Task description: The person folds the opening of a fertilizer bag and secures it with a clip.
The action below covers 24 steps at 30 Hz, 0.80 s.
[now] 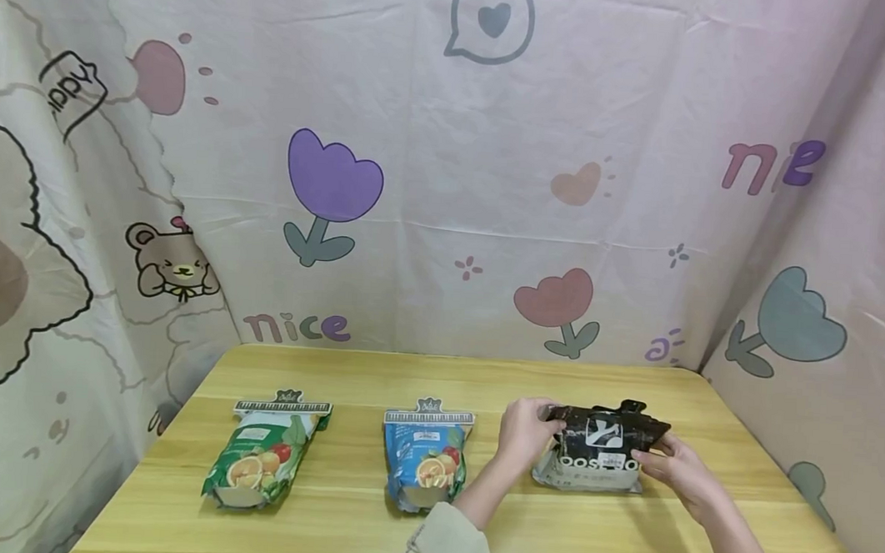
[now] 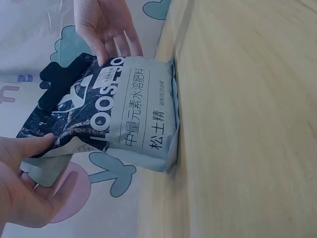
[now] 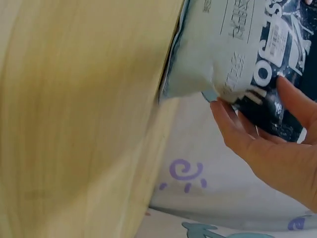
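A black and pale grey bag (image 1: 585, 476) of water-soluble fertilizer stands on its bottom edge at the right of the table, its black upper part crumpled. A black clip (image 2: 64, 82) sits along its top edge. My left hand (image 1: 526, 435) pinches the bag's upper left corner, thumb on the printed front. On the opposite side my right hand (image 1: 680, 473) grips the bag's right edge, thumb on the front and fingers behind, as the right wrist view shows the hand (image 3: 272, 153) more closely.
On the wooden table (image 1: 339, 538) lie a green bag (image 1: 260, 459) at the left and a blue bag (image 1: 423, 463) in the middle. Piano-key clips (image 1: 283, 406) close their tops. A printed curtain (image 1: 442, 293) hangs behind and along both sides.
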Available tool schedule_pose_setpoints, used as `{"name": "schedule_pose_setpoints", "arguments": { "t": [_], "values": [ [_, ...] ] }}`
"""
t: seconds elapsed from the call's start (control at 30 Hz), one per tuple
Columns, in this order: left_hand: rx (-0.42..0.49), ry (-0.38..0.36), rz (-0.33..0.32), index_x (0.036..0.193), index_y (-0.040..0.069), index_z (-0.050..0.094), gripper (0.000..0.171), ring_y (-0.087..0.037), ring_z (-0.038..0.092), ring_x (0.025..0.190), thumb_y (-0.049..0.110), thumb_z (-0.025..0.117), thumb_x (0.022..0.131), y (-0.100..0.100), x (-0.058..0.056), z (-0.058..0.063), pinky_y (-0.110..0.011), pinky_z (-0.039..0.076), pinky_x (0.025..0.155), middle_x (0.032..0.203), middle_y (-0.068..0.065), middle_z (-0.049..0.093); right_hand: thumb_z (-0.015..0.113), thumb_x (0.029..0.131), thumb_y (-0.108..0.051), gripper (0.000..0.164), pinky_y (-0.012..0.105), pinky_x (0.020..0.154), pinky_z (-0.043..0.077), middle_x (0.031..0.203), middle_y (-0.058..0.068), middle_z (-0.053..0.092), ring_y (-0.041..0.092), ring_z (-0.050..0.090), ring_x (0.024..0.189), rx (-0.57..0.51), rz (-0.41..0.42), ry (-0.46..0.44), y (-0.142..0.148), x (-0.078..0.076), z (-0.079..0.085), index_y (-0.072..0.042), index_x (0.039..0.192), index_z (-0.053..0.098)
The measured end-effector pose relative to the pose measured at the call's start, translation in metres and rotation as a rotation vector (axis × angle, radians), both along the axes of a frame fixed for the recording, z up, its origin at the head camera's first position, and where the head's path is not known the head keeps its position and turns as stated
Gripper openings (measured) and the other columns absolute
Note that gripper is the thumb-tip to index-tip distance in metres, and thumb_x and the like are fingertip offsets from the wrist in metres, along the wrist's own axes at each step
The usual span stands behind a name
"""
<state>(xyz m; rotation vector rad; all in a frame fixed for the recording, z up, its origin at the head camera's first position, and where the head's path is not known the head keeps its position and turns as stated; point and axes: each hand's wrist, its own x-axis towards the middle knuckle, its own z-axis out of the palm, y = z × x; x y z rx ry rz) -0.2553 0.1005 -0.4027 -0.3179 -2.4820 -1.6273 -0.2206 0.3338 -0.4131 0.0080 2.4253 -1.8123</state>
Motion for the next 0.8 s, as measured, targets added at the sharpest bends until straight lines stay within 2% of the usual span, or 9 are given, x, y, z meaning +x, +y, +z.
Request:
{"name": "schedule_pose_setpoints", "arguments": {
  "t": [0.07, 0.2, 0.3, 0.37, 0.5, 0.57, 0.67, 0.73, 0.8],
  "values": [
    [0.042, -0.019, -0.001, 0.093, 0.011, 0.073, 0.023, -0.016, 0.062, 0.089, 0.007, 0.078, 0.071, 0.000, 0.000, -0.002, -0.033, 0.049, 0.080, 0.095, 0.000, 0.068, 0.054, 0.089, -0.001, 0.066, 0.033, 0.086, 0.046, 0.132, 0.038, 0.023, 0.004, 0.052, 0.093, -0.040, -0.014, 0.011, -0.001, -0.001, -0.003, 0.017, 0.136, 0.012],
    [0.159, -0.082, 0.004, 0.097, 0.007, 0.070, 0.028, -0.019, 0.062, 0.089, 0.007, 0.078, 0.070, 0.000, -0.001, -0.006, -0.033, 0.049, 0.080, 0.098, -0.004, 0.067, 0.053, 0.089, 0.002, 0.067, 0.033, 0.088, 0.046, 0.135, 0.038, 0.017, 0.004, 0.052, 0.093, -0.089, -0.029, 0.007, -0.003, -0.001, -0.005, 0.017, 0.136, 0.008],
    [0.255, -0.176, -0.008, 0.107, 0.003, 0.061, 0.041, -0.022, 0.060, 0.088, 0.008, 0.078, 0.070, 0.001, -0.001, -0.008, -0.035, 0.049, 0.079, 0.098, -0.008, 0.063, 0.053, 0.089, 0.003, 0.068, 0.031, 0.088, 0.045, 0.135, 0.037, 0.017, 0.004, 0.052, 0.093, -0.107, -0.042, 0.007, -0.004, -0.001, -0.005, 0.016, 0.137, 0.007],
    [0.298, -0.246, -0.043, 0.114, -0.001, 0.052, 0.049, -0.024, 0.059, 0.086, 0.007, 0.077, 0.072, 0.001, 0.001, -0.011, -0.036, 0.048, 0.079, 0.098, -0.010, 0.061, 0.053, 0.089, 0.003, 0.069, 0.031, 0.087, 0.046, 0.135, 0.037, 0.017, 0.005, 0.052, 0.093, -0.112, -0.043, 0.011, -0.006, -0.002, -0.005, 0.015, 0.138, 0.007],
    [0.260, -0.340, -0.133, 0.110, -0.005, 0.050, 0.045, -0.027, 0.057, 0.087, 0.007, 0.075, 0.074, 0.001, 0.006, -0.017, -0.040, 0.048, 0.080, 0.094, -0.012, 0.059, 0.054, 0.089, 0.002, 0.069, 0.030, 0.087, 0.046, 0.135, 0.037, 0.019, 0.009, 0.053, 0.096, -0.103, -0.047, 0.012, -0.008, -0.003, -0.004, 0.013, 0.139, 0.007],
    [0.217, -0.339, -0.164, 0.107, -0.004, 0.052, 0.040, -0.027, 0.057, 0.086, 0.006, 0.074, 0.075, 0.002, 0.007, -0.020, -0.041, 0.049, 0.079, 0.091, -0.012, 0.059, 0.053, 0.090, 0.001, 0.071, 0.033, 0.090, 0.044, 0.137, 0.038, 0.014, 0.023, 0.050, 0.107, -0.104, -0.041, 0.005, -0.009, -0.004, -0.004, 0.012, 0.140, 0.004],
    [0.202, -0.336, -0.176, 0.106, -0.002, 0.053, 0.037, -0.026, 0.057, 0.082, 0.005, 0.073, 0.076, 0.002, 0.009, -0.023, -0.041, 0.050, 0.076, 0.089, -0.011, 0.058, 0.052, 0.091, 0.000, 0.076, 0.037, 0.094, 0.040, 0.139, 0.040, 0.003, 0.043, 0.032, 0.123, -0.107, -0.042, -0.014, -0.009, -0.006, -0.003, 0.010, 0.141, -0.005],
    [0.209, -0.326, -0.181, 0.108, -0.003, 0.054, 0.037, -0.024, 0.057, 0.079, 0.004, 0.071, 0.077, 0.002, 0.010, -0.024, -0.038, 0.050, 0.073, 0.087, -0.010, 0.058, 0.051, 0.091, 0.000, 0.078, 0.041, 0.097, 0.035, 0.139, 0.040, -0.003, 0.049, 0.019, 0.126, -0.093, -0.036, -0.024, -0.009, -0.007, -0.003, 0.010, 0.139, -0.010],
    [0.228, -0.330, -0.182, 0.110, -0.004, 0.054, 0.036, -0.023, 0.057, 0.077, 0.003, 0.070, 0.078, 0.003, 0.010, -0.025, -0.037, 0.050, 0.072, 0.085, -0.009, 0.058, 0.051, 0.090, 0.001, 0.081, 0.046, 0.099, 0.030, 0.138, 0.041, -0.002, 0.052, 0.016, 0.126, -0.055, -0.029, -0.024, -0.009, -0.008, -0.004, 0.010, 0.139, -0.012]
  ]
}}
